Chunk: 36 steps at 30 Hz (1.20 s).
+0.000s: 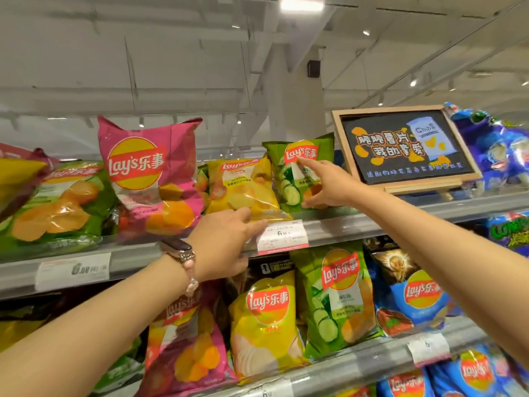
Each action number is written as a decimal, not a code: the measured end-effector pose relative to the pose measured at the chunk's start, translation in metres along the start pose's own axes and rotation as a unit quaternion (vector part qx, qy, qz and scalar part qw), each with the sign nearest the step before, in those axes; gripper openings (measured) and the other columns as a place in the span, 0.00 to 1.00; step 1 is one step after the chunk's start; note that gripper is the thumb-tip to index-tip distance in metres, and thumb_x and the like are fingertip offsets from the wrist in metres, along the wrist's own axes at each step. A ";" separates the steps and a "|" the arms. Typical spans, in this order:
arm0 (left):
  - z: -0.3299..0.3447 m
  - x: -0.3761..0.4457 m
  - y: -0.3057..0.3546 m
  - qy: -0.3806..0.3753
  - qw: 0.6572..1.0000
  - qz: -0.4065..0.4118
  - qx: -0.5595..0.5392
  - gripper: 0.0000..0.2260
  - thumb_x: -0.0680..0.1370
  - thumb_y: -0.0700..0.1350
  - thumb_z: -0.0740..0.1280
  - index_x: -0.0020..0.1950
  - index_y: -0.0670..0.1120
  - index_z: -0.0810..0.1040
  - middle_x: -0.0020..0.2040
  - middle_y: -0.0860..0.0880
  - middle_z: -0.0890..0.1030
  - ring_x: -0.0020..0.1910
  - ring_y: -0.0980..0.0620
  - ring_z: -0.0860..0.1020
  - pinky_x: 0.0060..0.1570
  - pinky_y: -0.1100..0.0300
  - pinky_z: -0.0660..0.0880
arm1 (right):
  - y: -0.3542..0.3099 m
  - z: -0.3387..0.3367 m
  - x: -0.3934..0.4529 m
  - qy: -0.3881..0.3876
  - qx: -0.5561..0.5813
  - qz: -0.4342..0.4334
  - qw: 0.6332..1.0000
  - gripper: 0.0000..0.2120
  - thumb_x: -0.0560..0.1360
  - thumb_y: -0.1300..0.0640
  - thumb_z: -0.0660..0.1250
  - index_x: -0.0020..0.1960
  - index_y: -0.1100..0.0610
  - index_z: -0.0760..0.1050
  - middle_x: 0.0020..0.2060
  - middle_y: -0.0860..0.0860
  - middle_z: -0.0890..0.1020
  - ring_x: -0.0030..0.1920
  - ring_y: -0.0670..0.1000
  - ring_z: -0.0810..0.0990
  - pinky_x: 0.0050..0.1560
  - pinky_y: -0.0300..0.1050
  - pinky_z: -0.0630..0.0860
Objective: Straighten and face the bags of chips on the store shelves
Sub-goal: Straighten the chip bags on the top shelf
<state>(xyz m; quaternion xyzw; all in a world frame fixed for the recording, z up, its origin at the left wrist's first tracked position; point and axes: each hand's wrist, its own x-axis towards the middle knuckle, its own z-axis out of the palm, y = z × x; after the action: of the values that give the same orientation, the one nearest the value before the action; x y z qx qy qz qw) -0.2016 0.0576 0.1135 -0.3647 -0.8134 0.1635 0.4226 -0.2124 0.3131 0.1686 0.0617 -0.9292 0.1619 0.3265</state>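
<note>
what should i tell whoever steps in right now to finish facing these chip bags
Left hand: fingers straight, touching the bottom edge of the small yellow bag on the top shelf.
Right hand: spread on the front of the small green cucumber bag beside it, index finger on the logo.
Done: the pink bag stands upright, logo forward.
Left: the yellow bag leans and the green one stands slightly askew; square both. The large green bag at far left slumps and needs standing. Lower shelf rows look roughly faced, check them.

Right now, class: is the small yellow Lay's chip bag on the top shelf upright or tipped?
Tipped: the small yellow Lay's chip bag leans, top tilted left, bottom corner overhanging the shelf edge.
</note>
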 end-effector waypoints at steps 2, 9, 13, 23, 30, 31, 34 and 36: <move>-0.001 0.000 0.002 -0.008 1.000 -0.002 0.014 0.29 0.73 0.54 0.64 0.74 0.56 0.61 0.58 0.51 0.72 0.52 0.49 0.74 0.35 0.59 0.64 | 0.004 0.004 0.002 0.013 0.007 -0.008 1.000 0.45 0.68 0.53 0.76 0.76 0.44 0.53 0.72 0.53 0.66 0.66 0.56 0.70 0.57 0.47 0.70; -0.006 -0.001 0.010 -0.025 0.998 -0.013 0.054 0.30 0.74 0.52 0.64 0.74 0.55 0.59 0.59 0.50 0.70 0.52 0.48 0.74 0.37 0.57 0.67 | 0.012 0.010 0.000 0.066 0.068 -0.019 0.995 0.38 0.70 0.57 0.75 0.74 0.44 0.61 0.68 0.50 0.72 0.62 0.53 0.73 0.52 0.43 0.67; -0.008 0.001 0.010 -0.036 0.998 -0.014 0.058 0.30 0.73 0.51 0.64 0.74 0.54 0.59 0.59 0.50 0.70 0.51 0.48 0.74 0.38 0.55 0.70 | 0.013 0.007 -0.003 0.076 0.123 -0.028 0.989 0.35 0.71 0.61 0.73 0.73 0.44 0.64 0.67 0.49 0.73 0.48 0.45 0.78 0.40 0.31 0.73; -0.008 0.000 0.010 -0.053 0.997 -0.026 0.045 0.31 0.73 0.50 0.63 0.75 0.55 0.58 0.60 0.51 0.70 0.52 0.49 0.73 0.40 0.55 0.73 | 0.018 -0.016 0.003 0.122 0.145 -0.025 0.981 0.20 0.73 0.64 0.70 0.64 0.52 0.76 0.64 0.54 0.77 0.63 0.56 0.74 0.58 0.46 0.71; -0.006 -0.001 0.011 -0.045 0.997 -0.039 0.048 0.32 0.73 0.52 0.63 0.75 0.57 0.57 0.60 0.53 0.70 0.52 0.52 0.73 0.40 0.58 0.71 | 0.022 -0.016 0.007 0.168 0.208 -0.016 0.964 0.19 0.74 0.64 0.70 0.63 0.53 0.78 0.62 0.54 0.78 0.61 0.55 0.75 0.60 0.50 0.74; -0.006 -0.001 0.011 -0.044 0.997 -0.041 0.043 0.31 0.73 0.52 0.63 0.75 0.57 0.57 0.60 0.54 0.70 0.52 0.52 0.73 0.40 0.59 0.71 | 0.023 -0.016 0.007 0.174 0.215 -0.011 0.961 0.18 0.74 0.63 0.70 0.63 0.53 0.78 0.62 0.54 0.78 0.61 0.55 0.75 0.60 0.50 0.74; -0.006 -0.002 0.012 -0.040 0.998 -0.049 0.025 0.31 0.73 0.52 0.63 0.75 0.58 0.58 0.61 0.54 0.70 0.54 0.52 0.73 0.42 0.57 0.74 | 0.024 -0.015 0.008 0.192 0.241 0.005 0.951 0.18 0.74 0.63 0.70 0.62 0.52 0.78 0.62 0.54 0.78 0.60 0.54 0.75 0.60 0.49 0.74; -0.006 -0.003 0.012 -0.034 0.998 -0.055 0.022 0.31 0.74 0.52 0.64 0.75 0.58 0.58 0.62 0.54 0.70 0.55 0.53 0.72 0.43 0.57 0.74 | 0.024 -0.015 0.009 0.202 0.273 0.017 0.940 0.18 0.74 0.64 0.70 0.61 0.52 0.79 0.62 0.53 0.78 0.61 0.53 0.75 0.61 0.49 0.74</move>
<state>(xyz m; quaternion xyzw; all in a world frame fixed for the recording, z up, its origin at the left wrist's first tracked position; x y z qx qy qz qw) -0.1898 0.0636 0.1086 -0.3046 -0.8424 0.1702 0.4107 -0.2156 0.3403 0.1790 0.0991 -0.7647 0.4241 0.4750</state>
